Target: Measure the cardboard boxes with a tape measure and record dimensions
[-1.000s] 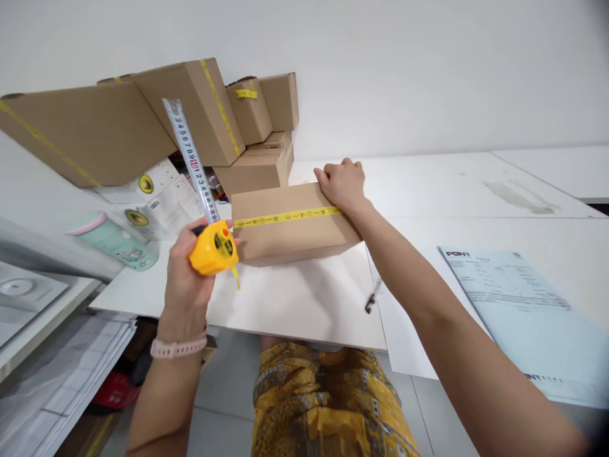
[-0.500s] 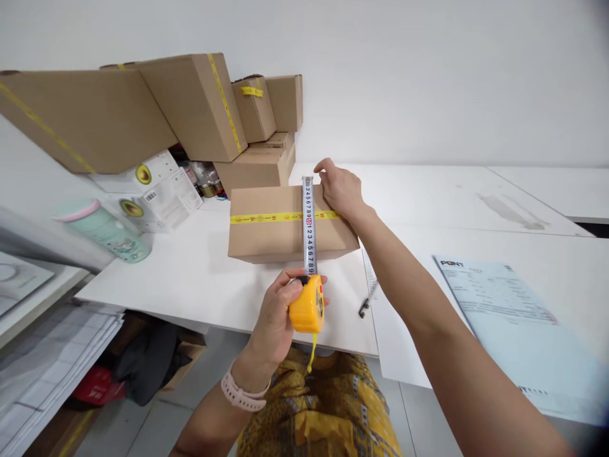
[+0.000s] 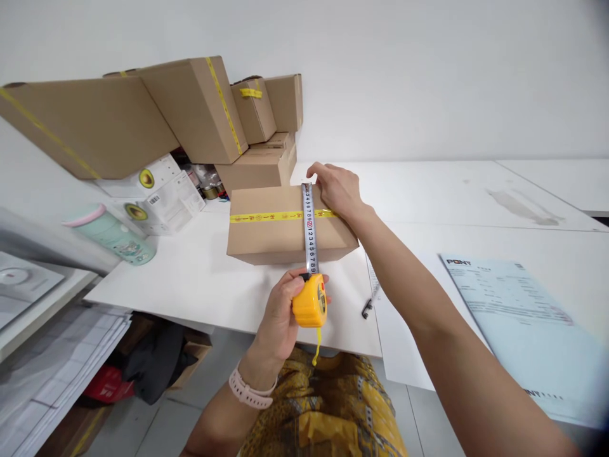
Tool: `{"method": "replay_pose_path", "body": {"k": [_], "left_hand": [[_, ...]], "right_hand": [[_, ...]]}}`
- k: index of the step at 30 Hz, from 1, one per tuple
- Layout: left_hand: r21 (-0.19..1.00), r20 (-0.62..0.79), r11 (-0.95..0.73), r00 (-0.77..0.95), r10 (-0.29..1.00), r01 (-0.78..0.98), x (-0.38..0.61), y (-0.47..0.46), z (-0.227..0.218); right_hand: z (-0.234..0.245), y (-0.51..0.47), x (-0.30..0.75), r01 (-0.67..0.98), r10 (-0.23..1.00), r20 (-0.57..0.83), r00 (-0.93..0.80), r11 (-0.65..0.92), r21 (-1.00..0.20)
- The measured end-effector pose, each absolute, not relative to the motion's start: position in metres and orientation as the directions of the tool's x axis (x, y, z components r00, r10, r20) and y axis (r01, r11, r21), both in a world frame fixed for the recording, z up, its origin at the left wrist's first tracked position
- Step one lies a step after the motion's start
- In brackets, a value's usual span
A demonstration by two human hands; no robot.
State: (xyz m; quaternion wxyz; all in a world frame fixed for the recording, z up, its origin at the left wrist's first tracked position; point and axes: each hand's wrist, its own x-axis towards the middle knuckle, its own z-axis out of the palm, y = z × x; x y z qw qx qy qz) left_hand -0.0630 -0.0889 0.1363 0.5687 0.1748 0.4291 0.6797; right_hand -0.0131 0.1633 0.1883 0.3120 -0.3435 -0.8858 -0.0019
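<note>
A cardboard box (image 3: 266, 238) with yellow printed tape along its top lies on the white table. My left hand (image 3: 280, 311), with a pink watch strap on its wrist, is closed around a yellow tape measure (image 3: 310, 303) at the box's near side. The metal blade (image 3: 309, 228) runs out of the case and across the box top, its end at the far edge. My right hand (image 3: 339, 190) rests on the far right part of the box, fingers curled over the far edge beside the blade's end. Some of its fingertips are hidden.
Several large cartons (image 3: 185, 114) stand stacked at the back left. A mint-green tumbler (image 3: 117, 235) and white boxes with avocado pictures (image 3: 166, 197) stand below them. To the right lie a pen (image 3: 367, 308) and a pale blue printed document (image 3: 518, 324).
My right hand's index finger has bent down and shifted slightly left near the blade's end. The tape case has moved slightly up and to the right in view. The box has hardly moved.
</note>
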Motion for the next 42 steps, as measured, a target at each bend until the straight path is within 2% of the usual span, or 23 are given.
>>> {"method": "replay_pose_path", "body": {"k": [8,17,29,35,38,42], "left_hand": [[0.778,-0.272,0.021,-0.306,0.913,-0.628,-0.062,-0.088,0.132],[0.787,-0.269,0.020,-0.313,0.911,-0.617,-0.060,-0.087,0.132],[0.799,-0.254,0.019,-0.308,0.917,-0.601,-0.058,-0.089,0.131],[0.810,-0.163,-0.087,-0.366,0.916,-0.580,-0.061,-0.125,0.136],[0.838,-0.109,-0.140,-0.413,0.904,-0.527,-0.063,-0.155,0.136],[0.873,-0.099,-0.096,-0.366,0.925,-0.479,-0.064,-0.183,0.130]], "right_hand": [[0.189,0.162,-0.016,0.600,0.569,0.560,-0.602,0.785,-0.153],[0.193,0.157,-0.017,0.639,0.596,0.510,-0.621,0.761,-0.111],[0.188,0.160,-0.018,0.642,0.601,0.537,-0.592,0.754,-0.136],[0.190,0.137,-0.013,0.717,0.691,0.494,-0.528,0.674,-0.177],[0.189,0.112,-0.002,0.717,0.665,0.533,-0.524,0.681,-0.146],[0.169,0.067,0.020,0.705,0.606,0.605,-0.517,0.702,-0.100]]}}
